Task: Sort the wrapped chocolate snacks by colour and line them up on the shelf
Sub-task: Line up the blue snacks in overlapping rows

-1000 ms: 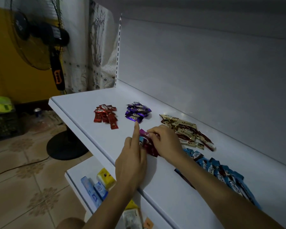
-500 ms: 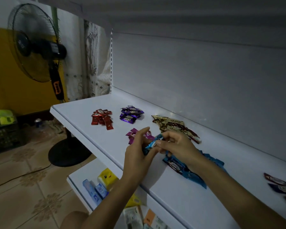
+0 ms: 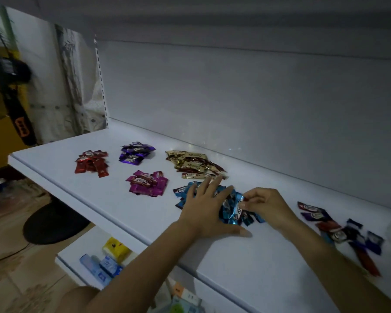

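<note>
On the white shelf [image 3: 127,213] lie sorted heaps of wrapped snacks: red [image 3: 91,163], purple [image 3: 136,152], gold [image 3: 195,164], magenta [image 3: 147,182] and blue [image 3: 229,207]. My left hand [image 3: 209,208] lies flat with straight fingers on the blue heap, covering its middle. My right hand [image 3: 265,205] pinches one blue wrapper [image 3: 238,205] at the heap's right side. A mixed, unsorted scatter of snacks [image 3: 343,231] lies farther right.
A standing fan [image 3: 20,123] with a black round base [image 3: 52,224] stands on the tiled floor at left. A lower shelf [image 3: 77,263] holds a yellow box and blue packets. The grey back wall runs behind the heaps.
My left hand let go of the blue wrapper and spread flat over the blue heap. The right hand still pinches a blue wrapper, now lowered to the heap. The view shifted right.
</note>
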### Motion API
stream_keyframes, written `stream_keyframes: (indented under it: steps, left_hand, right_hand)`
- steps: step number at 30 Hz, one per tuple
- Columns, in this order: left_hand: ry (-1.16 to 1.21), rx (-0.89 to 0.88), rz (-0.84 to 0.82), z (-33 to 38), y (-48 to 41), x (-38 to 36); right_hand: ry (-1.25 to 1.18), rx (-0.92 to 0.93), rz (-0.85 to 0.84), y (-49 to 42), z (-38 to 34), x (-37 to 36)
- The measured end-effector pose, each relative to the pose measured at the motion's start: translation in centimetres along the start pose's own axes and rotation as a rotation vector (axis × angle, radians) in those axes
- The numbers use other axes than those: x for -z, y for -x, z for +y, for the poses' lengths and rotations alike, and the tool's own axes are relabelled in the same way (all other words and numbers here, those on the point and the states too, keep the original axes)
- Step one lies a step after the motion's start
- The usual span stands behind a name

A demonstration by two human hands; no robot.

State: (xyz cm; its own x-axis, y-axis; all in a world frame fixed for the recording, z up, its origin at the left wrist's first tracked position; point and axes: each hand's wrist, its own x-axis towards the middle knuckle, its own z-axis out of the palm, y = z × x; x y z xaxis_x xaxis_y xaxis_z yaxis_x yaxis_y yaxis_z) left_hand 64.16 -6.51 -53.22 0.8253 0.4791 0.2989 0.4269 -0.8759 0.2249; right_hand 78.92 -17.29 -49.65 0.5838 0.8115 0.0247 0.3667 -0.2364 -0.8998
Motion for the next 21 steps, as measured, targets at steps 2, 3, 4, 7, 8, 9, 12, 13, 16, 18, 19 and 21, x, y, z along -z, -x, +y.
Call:
stream_keyframes:
  steps: [2,3,4,7,8,9,12,13,16,18,19,21]
  left_hand:
    - [-0.049,0.026,-0.072,-0.3,-1.0,0.2]
    - [-0.072,0.034,-0.101,-0.4,-1.5,0.3]
    - [-0.092,0.034,-0.126,-0.5,-1.9,0.4]
    - [-0.122,-0.005,-0.139,-0.6,-2.2,-0.2]
    - [-0.123,-0.027,-0.116,-0.6,-2.1,-0.5]
    - [-0.125,-0.046,-0.091,-0.5,-2.0,-0.7]
    - [-0.142,-0.078,-0.025,-0.2,-1.9,-1.1]
    - [-0.138,-0.076,-0.005,0.1,-1.7,-1.3]
    - [-0.133,-0.077,0.035,0.5,-1.2,-1.6]
    - [-0.125,-0.076,0.073,0.7,-1.3,-0.9]
    - [-0.113,-0.083,0.118,1.1,-1.4,-0.5]
    - [-0.063,-0.115,0.199,2.3,-1.3,0.2]
  right_hand:
    - [0.055,0.038,0.099,-0.1,0.9,-0.8]
    - [0.11,0.079,0.162,-0.2,1.1,-1.4]
    - [0.161,0.111,0.211,-0.3,1.2,-1.8]
    - [0.188,0.107,0.235,-0.6,1.9,-3.1]
    - [0.201,0.112,0.226,-0.6,2.2,-3.4]
    - [0.212,0.122,0.217,-0.6,2.4,-3.6]
    - [0.124,0.133,0.202,-0.9,2.7,-3.4]
    - [0.078,0.133,0.196,-0.8,2.9,-3.3]
    - [0.004,0.141,0.195,-0.8,3.2,-3.2]
    - [-0.039,0.159,0.201,-0.8,2.9,-3.2]
    - [-0.071,0.167,0.206,-0.7,2.5,-2.9]
    - [-0.122,0.158,0.219,-0.1,2.0,-2.0]
